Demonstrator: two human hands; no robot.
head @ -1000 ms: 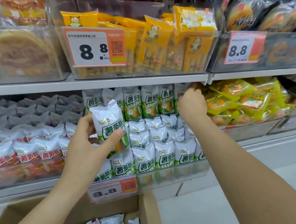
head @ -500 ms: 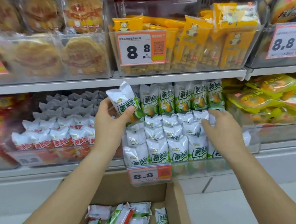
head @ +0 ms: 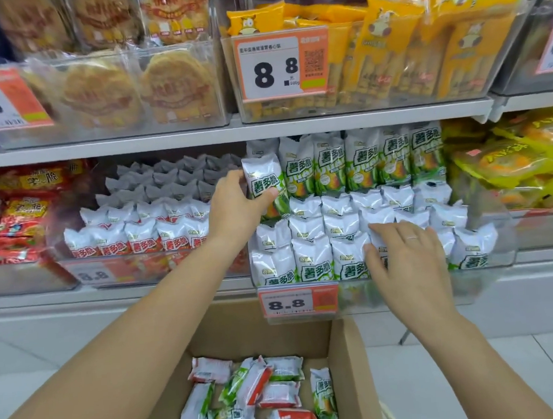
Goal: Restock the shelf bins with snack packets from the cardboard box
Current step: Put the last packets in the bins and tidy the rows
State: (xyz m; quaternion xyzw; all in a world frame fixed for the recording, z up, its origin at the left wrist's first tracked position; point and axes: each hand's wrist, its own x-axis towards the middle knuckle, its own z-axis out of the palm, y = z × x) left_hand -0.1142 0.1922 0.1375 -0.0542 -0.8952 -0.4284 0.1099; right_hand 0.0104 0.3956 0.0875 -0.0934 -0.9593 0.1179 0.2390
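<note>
Left hand: left hand (head: 236, 209), at about 11 o'clock of centre, thumb and fingers pinching one green-and-white packet (head: 264, 180) upright by its lower edge.
Packet position: at the left end of the back row of the green-packet bin (head: 489, 279), touching its neighbour; not yet let go.
Right hand: right hand (head: 403, 259), at 4 o'clock of the held packet, fingers spread and pressing flat on the front-row packets; gripping nothing.
Supply: cardboard box (head: 346, 361) at 6 o'clock, loose red and green packets inside.
Handling (judged): light, air-puffed, slick film; soft, contents probably brittle. Squeezing the middle risks crushing.
Hold point (judged): crimped end seal or side edges, light pinch.
Risk (judged): standing rows may topple forward; the flat right hand seems to steady them.
Neighbour: red-packet bin (head: 87, 278) at 9 o'clock.
</note>
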